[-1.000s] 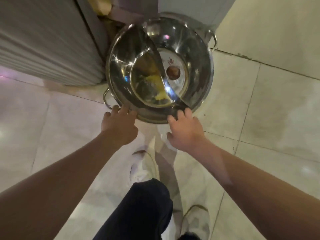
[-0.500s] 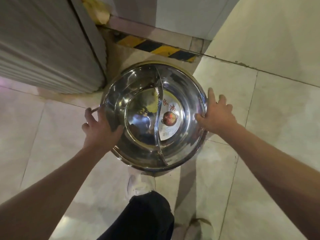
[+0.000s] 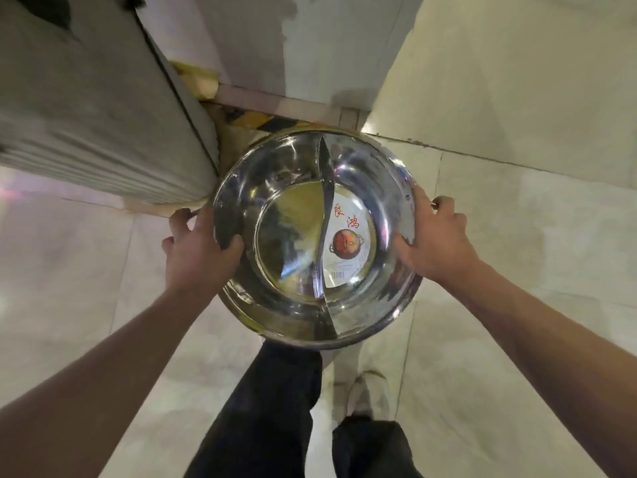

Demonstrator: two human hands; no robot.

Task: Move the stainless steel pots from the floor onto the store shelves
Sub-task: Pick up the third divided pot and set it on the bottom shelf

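Two hands hold one shiny pot.
The left hand point(image 3: 198, 251) and right hand point(image 3: 436, 238) curl tight on the pot point(image 3: 315, 241) rim; a grey wall point(image 3: 103, 108) is near the left fingers, open floor point(image 3: 534, 208) by the right.

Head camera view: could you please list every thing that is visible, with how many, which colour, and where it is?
divided pot: 1, shiny steel, centre of view, held off the floor between both hands.
divider: 1, steel, runs across the pot from far rim to near rim.
label: 1, white with red characters and a pot picture, on the pot bottom, right of the divider.
floor tiles: many, pale beige, all around.
hazard stripe: 1, yellow and black, on the floor beyond the pot.
grey panel: 1, upper left.
trouser legs: 2, dark, bottom centre.
shoe: 1, pale, below the pot.
left hand: 1, gripping the pot's left rim.
right hand: 1, gripping the right rim.
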